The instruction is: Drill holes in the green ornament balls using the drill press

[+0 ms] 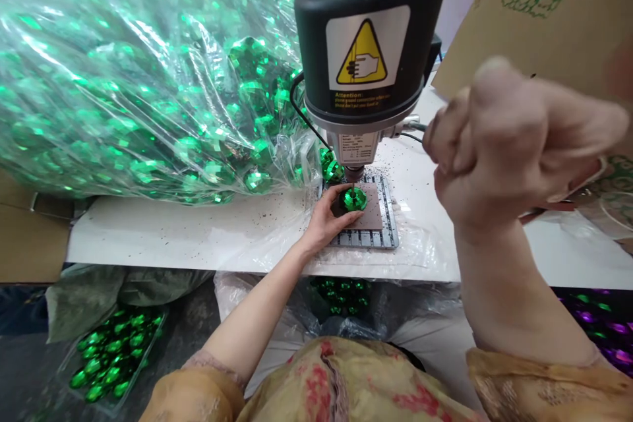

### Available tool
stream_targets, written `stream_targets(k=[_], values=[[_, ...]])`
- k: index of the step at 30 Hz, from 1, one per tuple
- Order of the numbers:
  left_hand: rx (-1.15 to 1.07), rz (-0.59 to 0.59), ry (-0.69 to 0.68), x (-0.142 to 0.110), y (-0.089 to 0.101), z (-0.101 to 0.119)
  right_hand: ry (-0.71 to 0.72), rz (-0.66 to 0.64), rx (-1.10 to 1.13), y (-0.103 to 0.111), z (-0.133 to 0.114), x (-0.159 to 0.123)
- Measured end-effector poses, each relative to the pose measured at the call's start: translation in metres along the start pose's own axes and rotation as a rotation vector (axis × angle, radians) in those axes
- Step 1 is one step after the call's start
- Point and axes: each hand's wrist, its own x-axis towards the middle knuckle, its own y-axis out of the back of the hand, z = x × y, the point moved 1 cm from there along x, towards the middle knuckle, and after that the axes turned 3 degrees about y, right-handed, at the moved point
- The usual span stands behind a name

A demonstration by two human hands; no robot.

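Observation:
A shiny green faceted ball [355, 198] sits on a small board [372, 214] on the slotted base of a bench drill press [373, 46]. My left hand [330, 214] is closed around the ball from the left, thumb in front and fingers behind. The drill bit reaches down to the top of the ball; whether it has entered cannot be made out. High on the right, close to the camera, my right hand [499, 145] is clenched in a fist at the end of the drill press lever [414, 125]. The grip end is hidden inside the fist.
A big clear plastic bag [148, 92] of green balls fills the table's left side. Loose green balls [330, 166] lie behind the base. A cardboard box [534, 33] stands at right. Below are a tub [113, 356] of green balls and more balls [341, 295] under the table edge.

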Motion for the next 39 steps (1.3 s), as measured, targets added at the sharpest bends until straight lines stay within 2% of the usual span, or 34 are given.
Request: stream_targets(k=[1,2,4,5,7,10,12,14,17,19,22,25,27,30,32,35,39], values=[[0.022,0.041,-0.003,-0.003,0.000,0.003,0.049,0.072,0.072,-0.004,-0.004,0.008],[0.059,0.096,-0.012,-0.009,0.001,0.007,0.063,0.091,0.088,-0.008,-0.006,0.015],[0.162,0.194,-0.073,-0.028,0.003,0.015,0.088,0.070,0.125,-0.011,-0.005,0.024],[0.211,0.201,-0.138,-0.041,0.003,0.017,0.077,0.041,0.122,-0.011,-0.003,0.026],[0.299,0.100,-0.334,-0.072,0.004,0.020,0.038,0.009,0.100,-0.009,0.001,0.027],[0.496,-0.175,-0.630,-0.115,0.003,0.014,0.005,0.026,0.068,-0.006,0.003,0.024],[0.639,-0.298,-0.715,-0.133,0.002,0.008,0.024,0.085,0.090,-0.009,0.001,0.023],[0.693,-0.306,-0.770,-0.137,0.003,0.005,0.043,0.123,0.120,-0.013,0.000,0.023],[0.657,-0.122,-0.778,-0.115,0.007,0.009,0.080,0.141,0.159,-0.017,-0.001,0.024],[0.630,0.032,-0.652,-0.083,0.013,0.013,0.083,0.141,0.171,-0.017,0.002,0.025],[0.651,0.207,-0.404,-0.020,0.022,0.012,0.118,0.140,0.205,-0.015,0.007,0.026],[0.621,0.226,-0.248,0.036,0.026,0.001,0.178,0.140,0.257,-0.015,0.011,0.026],[0.581,0.198,-0.163,0.061,0.025,-0.008,0.177,0.128,0.257,-0.015,0.012,0.025],[0.522,0.149,-0.083,0.078,0.025,-0.016,0.155,0.123,0.230,-0.015,0.011,0.024],[0.450,0.165,-0.050,0.079,0.028,-0.016,0.157,0.129,0.224,-0.015,0.010,0.024],[0.291,0.203,-0.012,0.075,0.034,-0.015,0.127,0.126,0.203,-0.015,0.009,0.024],[0.061,0.173,0.012,0.063,0.039,-0.016,0.126,0.124,0.186,-0.014,0.005,0.023]])
